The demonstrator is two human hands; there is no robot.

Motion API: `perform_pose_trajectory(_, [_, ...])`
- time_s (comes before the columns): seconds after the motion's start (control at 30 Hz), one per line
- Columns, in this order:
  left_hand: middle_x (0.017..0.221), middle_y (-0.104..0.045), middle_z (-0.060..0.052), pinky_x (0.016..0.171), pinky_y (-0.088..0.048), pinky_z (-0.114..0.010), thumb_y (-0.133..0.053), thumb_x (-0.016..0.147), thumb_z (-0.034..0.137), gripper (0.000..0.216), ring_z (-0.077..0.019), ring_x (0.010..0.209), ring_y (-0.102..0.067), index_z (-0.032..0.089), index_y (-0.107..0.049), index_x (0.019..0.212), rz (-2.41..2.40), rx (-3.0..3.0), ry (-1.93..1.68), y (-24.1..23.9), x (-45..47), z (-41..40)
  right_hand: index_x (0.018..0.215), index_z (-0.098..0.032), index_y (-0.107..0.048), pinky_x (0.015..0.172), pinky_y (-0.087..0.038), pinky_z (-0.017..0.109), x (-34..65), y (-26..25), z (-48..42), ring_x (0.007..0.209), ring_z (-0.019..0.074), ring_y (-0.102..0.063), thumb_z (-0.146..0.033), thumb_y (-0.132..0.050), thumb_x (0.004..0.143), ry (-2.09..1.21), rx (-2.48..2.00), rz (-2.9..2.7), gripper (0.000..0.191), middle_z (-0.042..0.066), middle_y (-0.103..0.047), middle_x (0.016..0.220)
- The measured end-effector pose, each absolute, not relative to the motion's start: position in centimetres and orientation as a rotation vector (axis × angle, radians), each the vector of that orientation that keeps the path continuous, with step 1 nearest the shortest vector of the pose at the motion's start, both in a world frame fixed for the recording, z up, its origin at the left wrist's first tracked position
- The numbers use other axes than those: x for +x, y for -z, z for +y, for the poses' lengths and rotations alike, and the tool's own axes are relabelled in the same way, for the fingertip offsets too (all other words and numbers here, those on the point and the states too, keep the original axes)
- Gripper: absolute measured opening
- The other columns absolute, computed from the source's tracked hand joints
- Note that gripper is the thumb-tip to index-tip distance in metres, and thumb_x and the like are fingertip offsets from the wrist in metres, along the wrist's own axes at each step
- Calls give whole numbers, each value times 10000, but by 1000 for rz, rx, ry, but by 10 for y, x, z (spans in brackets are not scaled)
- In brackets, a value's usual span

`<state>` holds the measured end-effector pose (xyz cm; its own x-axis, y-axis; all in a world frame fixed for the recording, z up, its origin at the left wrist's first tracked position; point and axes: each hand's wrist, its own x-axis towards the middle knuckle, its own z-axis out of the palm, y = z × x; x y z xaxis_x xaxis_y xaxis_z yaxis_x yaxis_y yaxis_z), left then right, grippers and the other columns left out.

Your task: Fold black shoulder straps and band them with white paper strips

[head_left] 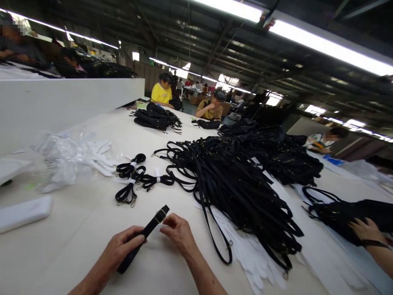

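Observation:
A folded black strap [134, 248] with a gold-coloured slide buckle is gripped between the thumb and fingers of my left hand [123, 244]. It tilts up to the right, above the table. My right hand [178, 230] is beside the buckle end, thumb and fingertips drawn together; whether anything is between them I cannot make out. Beyond my hands lie several bundled black straps [126, 192] with metal clips and white bands around them. A large heap of loose black straps [233, 184] spreads to the right, partly over white strips [242, 250].
Clear plastic bags [64, 159] and white strips lie at the left, near a white box-like object [26, 213]. Black bags [270, 151] are piled behind the strap heap. At the right edge, another person's hand [367, 231] rests on a black bag. A white partition [70, 102] borders the table.

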<state>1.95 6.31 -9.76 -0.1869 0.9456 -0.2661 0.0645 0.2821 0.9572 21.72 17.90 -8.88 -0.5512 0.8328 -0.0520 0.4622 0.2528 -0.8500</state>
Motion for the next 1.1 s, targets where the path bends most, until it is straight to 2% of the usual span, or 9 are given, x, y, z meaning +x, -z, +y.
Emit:
perform_pose_trajectory(0.13, [882,-765,6,760,-525,-309,-632,786,532,365,-259,881,-682,261,-741,1006,1526,1064,-1048,98,17,63,1023,-270,-671,835,-477,315,215,108,160,968,193,-628,-119,-631,800,-691,-1016,-2474,271,4,-699,1076])
perform_pose_trajectory(0.23, [951,-768,10,823,-516,-307,-629,798,504,333,-260,939,-680,268,-746,1002,1557,1076,-1080,95,14,60,1109,-294,-660,871,-462,340,221,115,151,1017,205,-609,-128,-567,885,-424,-839,-2617,293,21,-693,1127])
perform_pose_trajectory(0.43, [902,-777,-7,766,-507,-289,-649,775,565,419,-244,898,-686,242,-736,1027,1573,897,-1124,86,16,53,1215,-308,-622,755,-479,234,223,101,146,904,155,-642,-114,-474,932,-475,-1027,-2547,374,9,-701,1025])
perform_pose_trajectory(0.53, [884,-779,-16,747,-505,-294,-669,747,560,437,-246,856,-681,226,-745,1020,1537,916,-1094,86,23,53,1167,-308,-654,691,-475,206,212,93,144,851,151,-643,-154,-481,934,-515,-1115,-2482,328,11,-688,961])
perform_pose_trajectory(0.67, [881,-770,-12,755,-506,-297,-668,746,529,423,-245,841,-669,216,-757,1017,1506,954,-1060,89,29,55,1110,-262,-692,807,-494,254,200,87,136,939,185,-638,-154,-494,911,-721,-1082,-2303,301,47,-680,1002])
perform_pose_trajectory(0.83, [886,-763,-18,741,-501,-289,-658,750,524,418,-248,852,-662,209,-756,1007,1533,953,-1081,97,27,56,1021,-250,-744,898,-483,288,200,79,125,994,197,-637,-263,-572,892,-1347,-973,-1888,216,38,-695,1009])
perform_pose_trajectory(0.93, [855,-754,-18,725,-488,-289,-628,783,503,412,-236,818,-655,205,-739,1044,1500,990,-1058,97,24,57,1058,-220,-746,807,-509,305,201,83,125,929,220,-640,-352,-635,826,-1618,-1006,-1664,289,57,-698,988])
perform_pose_trajectory(1.03, [928,-746,-19,798,-477,-302,-608,817,448,333,-237,883,-653,218,-739,1019,1488,1076,-1085,90,24,58,984,-168,-756,631,-478,275,198,96,127,693,177,-598,-400,-683,744,-1787,-1131,-1425,342,46,-672,781])
perform_pose_trajectory(1.1, [964,-737,-15,847,-465,-310,-607,826,412,280,-239,930,-650,233,-741,995,1512,1139,-1076,84,25,57,907,-147,-755,578,-441,256,194,104,129,593,140,-541,-360,-739,662,-1838,-1191,-1290,325,26,-642,685])
